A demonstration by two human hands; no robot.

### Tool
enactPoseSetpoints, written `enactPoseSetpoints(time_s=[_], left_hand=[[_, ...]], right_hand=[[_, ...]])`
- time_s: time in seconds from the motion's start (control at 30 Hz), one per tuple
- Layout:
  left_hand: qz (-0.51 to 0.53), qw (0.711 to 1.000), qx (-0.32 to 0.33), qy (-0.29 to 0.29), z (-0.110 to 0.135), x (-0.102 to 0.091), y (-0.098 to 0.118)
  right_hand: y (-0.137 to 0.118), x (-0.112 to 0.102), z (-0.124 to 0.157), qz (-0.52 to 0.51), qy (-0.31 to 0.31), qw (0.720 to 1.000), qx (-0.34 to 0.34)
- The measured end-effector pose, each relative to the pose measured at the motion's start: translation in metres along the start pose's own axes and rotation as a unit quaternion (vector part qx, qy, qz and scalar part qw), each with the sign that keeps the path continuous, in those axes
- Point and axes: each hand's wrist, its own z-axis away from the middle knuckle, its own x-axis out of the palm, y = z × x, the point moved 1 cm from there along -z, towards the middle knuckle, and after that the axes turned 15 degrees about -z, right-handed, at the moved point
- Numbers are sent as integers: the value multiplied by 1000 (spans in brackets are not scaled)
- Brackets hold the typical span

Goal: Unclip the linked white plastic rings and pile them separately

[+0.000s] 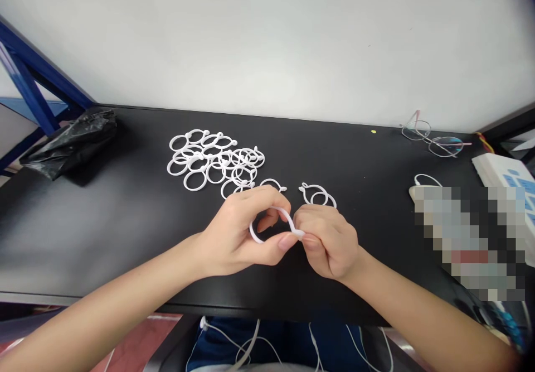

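My left hand (246, 227) is curled around a white plastic ring (253, 232), with its thumb and fingers on the band. Thumb and fingers of my right hand (328, 241) pinch the small end piece on the ring's right side. Both hands meet above the black table, near its front edge. Behind my left hand lies a pile of similar white rings (195, 180), several of them overlapping, each with a small eyelet or knob. A few more rings (328, 195) rest just beyond my right hand, partly hidden by it.
On the black table (137, 238), a crumpled black plastic bag (79, 140) sits at the left. Wire-framed glasses (430, 138) lie at the back right. A blurred-out object (460, 244) and a white box (501, 177) are at the right. White cables (251, 344) hang over my lap.
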Motion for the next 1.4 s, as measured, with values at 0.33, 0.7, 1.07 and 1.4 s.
enactPoseSetpoints(time_s=[0.33,0.7,1.07,1.4], left_hand=[[-53,998,-21,9,-4,-6,-8],[-181,983,-27,-7,-6,-6,-17],[-357,930,-45,-76,-6,5,-29],[-447,890,-7,-96,-6,5,-41]], right_hand=[[15,-25,-4,136,17,982,131],[36,-59,-2,217,-139,886,386],[42,-58,0,170,-112,897,392],[39,-49,-1,158,-26,941,297]])
